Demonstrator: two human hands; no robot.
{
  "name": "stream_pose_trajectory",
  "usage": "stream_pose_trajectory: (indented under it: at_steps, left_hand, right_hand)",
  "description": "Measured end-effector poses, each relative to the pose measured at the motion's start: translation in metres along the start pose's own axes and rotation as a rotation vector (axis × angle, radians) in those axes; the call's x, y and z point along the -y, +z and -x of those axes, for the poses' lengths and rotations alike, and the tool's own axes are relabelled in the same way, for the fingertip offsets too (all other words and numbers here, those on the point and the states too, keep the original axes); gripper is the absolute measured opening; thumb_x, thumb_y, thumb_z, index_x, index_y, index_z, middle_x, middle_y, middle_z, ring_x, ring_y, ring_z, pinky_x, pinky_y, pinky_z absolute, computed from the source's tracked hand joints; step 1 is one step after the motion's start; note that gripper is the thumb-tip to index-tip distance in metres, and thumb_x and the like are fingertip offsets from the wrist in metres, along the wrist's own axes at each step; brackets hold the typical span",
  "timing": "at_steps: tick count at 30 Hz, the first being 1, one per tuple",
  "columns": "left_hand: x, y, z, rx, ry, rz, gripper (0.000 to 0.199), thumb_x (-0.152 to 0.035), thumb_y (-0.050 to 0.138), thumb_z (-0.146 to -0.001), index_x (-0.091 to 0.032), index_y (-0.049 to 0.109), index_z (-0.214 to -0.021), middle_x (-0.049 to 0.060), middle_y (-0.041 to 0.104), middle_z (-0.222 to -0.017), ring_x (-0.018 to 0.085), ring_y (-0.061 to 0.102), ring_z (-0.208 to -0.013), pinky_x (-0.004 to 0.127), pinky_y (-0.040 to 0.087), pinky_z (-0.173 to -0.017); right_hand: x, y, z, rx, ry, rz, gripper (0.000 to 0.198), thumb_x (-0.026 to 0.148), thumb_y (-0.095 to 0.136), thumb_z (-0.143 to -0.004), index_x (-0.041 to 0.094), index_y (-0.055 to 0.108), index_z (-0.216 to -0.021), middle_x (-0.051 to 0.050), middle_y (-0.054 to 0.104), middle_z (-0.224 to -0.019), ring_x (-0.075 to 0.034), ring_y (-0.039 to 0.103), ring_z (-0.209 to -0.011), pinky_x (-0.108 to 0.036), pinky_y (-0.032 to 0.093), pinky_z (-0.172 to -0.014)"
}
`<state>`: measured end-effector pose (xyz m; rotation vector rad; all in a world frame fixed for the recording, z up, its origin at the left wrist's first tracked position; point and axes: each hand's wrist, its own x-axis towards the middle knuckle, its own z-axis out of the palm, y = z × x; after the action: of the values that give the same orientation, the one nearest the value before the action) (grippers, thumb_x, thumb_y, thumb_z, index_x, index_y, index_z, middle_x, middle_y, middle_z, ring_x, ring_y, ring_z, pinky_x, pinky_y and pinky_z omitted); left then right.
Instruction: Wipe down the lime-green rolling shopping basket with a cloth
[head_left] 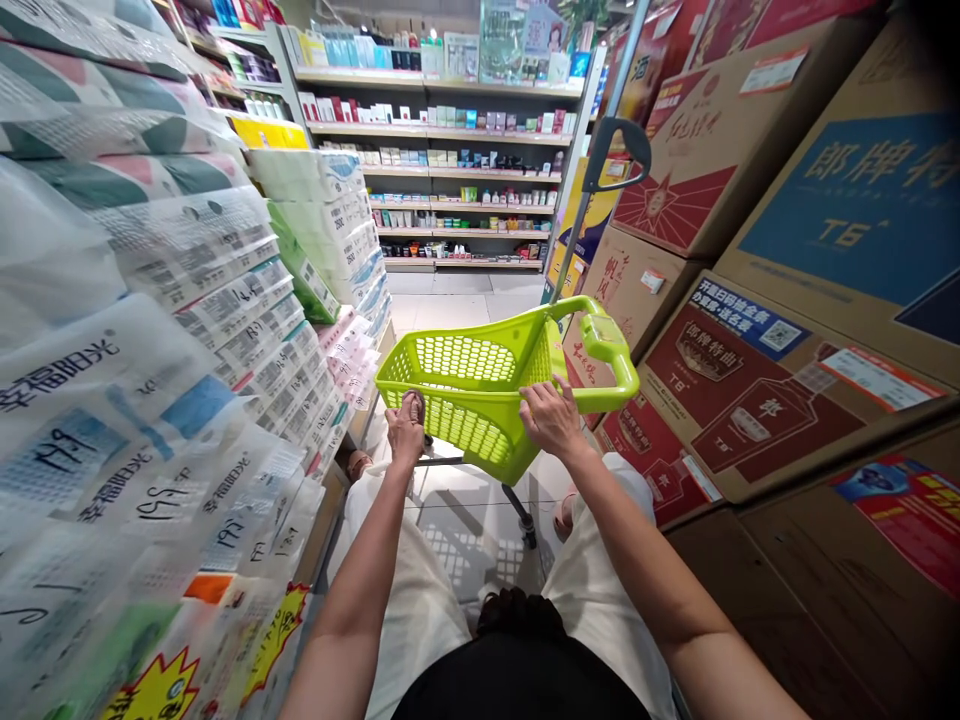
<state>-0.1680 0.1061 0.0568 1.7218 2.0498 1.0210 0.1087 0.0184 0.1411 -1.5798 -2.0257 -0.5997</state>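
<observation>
Aisle cartons [739, 370] and wrapped packs [240, 320] flank the cart [496, 422], left hand [406, 430] and right hand [552, 413] gripping it.

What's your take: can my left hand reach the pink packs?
Probably yes: nothing seems to stand between your left hand and the pink packs, though it must first release the green cart.

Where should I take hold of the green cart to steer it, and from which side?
I'd grip the rounded handle of the green cart, at the end nearest the right hand. Reaching in from the right seems best: the handle loops outward, leaving an open gap that fingers could probably wrap through. The stacked boxes on that side may crowd the approach.
</observation>
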Motion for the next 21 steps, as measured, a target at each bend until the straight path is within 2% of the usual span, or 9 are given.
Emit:
stream_pose_trajectory:
  at_steps: [2,6,11,13,16,19,21]
  left_hand:
    - [0.003,-0.005,-0.005,0.012,-0.012,0.006,0.044,-0.036,0.042,-0.105,-0.030,0.062,-0.144,0.013,0.055,-0.118,0.023,0.062,-0.088,0.036,0.054,-0.085]
    - [0.011,-0.006,-0.007,0.064,0.070,0.013,0.045,-0.036,0.041,-0.105,-0.029,0.063,-0.143,0.013,0.054,-0.115,0.023,0.061,-0.091,0.035,0.053,-0.086]
    - [0.038,-0.019,-0.030,-0.038,-0.085,0.008,0.048,-0.038,0.039,-0.105,-0.026,0.060,-0.147,0.014,0.053,-0.115,0.024,0.061,-0.091,0.037,0.053,-0.088]
    - [0.042,-0.022,-0.035,-0.054,-0.125,0.017,0.048,-0.038,0.039,-0.105,-0.026,0.060,-0.146,0.014,0.054,-0.115,0.024,0.061,-0.092,0.037,0.052,-0.089]
    - [0.029,-0.016,-0.025,0.000,-0.114,0.041,0.048,-0.037,0.039,-0.105,-0.027,0.059,-0.147,0.013,0.055,-0.116,0.024,0.061,-0.090,0.037,0.053,-0.086]
    - [0.011,-0.002,-0.003,0.085,0.016,0.084,0.045,-0.036,0.043,-0.104,-0.030,0.060,-0.145,0.012,0.056,-0.116,0.024,0.062,-0.092,0.037,0.054,-0.085]
    - [0.006,0.003,0.004,0.085,0.052,0.106,0.044,-0.037,0.045,-0.103,-0.031,0.061,-0.144,0.012,0.057,-0.118,0.024,0.063,-0.096,0.037,0.054,-0.088]
  right_hand:
    - [-0.003,0.002,0.001,-0.023,0.008,-0.006,0.020,0.024,0.048,-0.096,0.023,0.066,-0.106,-0.006,0.073,-0.098,-0.025,0.059,-0.098,-0.044,0.022,-0.116]
    - [-0.011,0.002,0.006,-0.045,0.012,-0.008,0.018,0.022,0.049,-0.093,0.022,0.065,-0.102,-0.005,0.072,-0.094,-0.025,0.060,-0.096,-0.045,0.020,-0.117]
    - [-0.024,-0.002,0.015,-0.048,0.009,0.004,0.019,0.021,0.049,-0.090,0.022,0.064,-0.102,-0.005,0.073,-0.095,-0.024,0.061,-0.096,-0.045,0.021,-0.115]
    - [-0.028,-0.002,0.018,-0.053,0.020,-0.001,0.019,0.022,0.049,-0.089,0.022,0.064,-0.101,-0.005,0.073,-0.094,-0.024,0.061,-0.095,-0.045,0.021,-0.114]
    - [-0.031,-0.001,0.019,-0.069,0.042,-0.016,0.019,0.022,0.049,-0.088,0.022,0.064,-0.099,-0.005,0.073,-0.093,-0.024,0.060,-0.094,-0.045,0.021,-0.113]
    - [-0.032,-0.001,0.019,-0.075,0.048,-0.025,0.020,0.021,0.049,-0.087,0.022,0.064,-0.100,-0.005,0.074,-0.095,-0.024,0.060,-0.095,-0.045,0.021,-0.112]
    - [-0.033,-0.002,0.019,-0.064,0.035,-0.030,0.022,0.022,0.049,-0.087,0.021,0.065,-0.102,-0.006,0.074,-0.097,-0.025,0.060,-0.097,-0.045,0.022,-0.111]
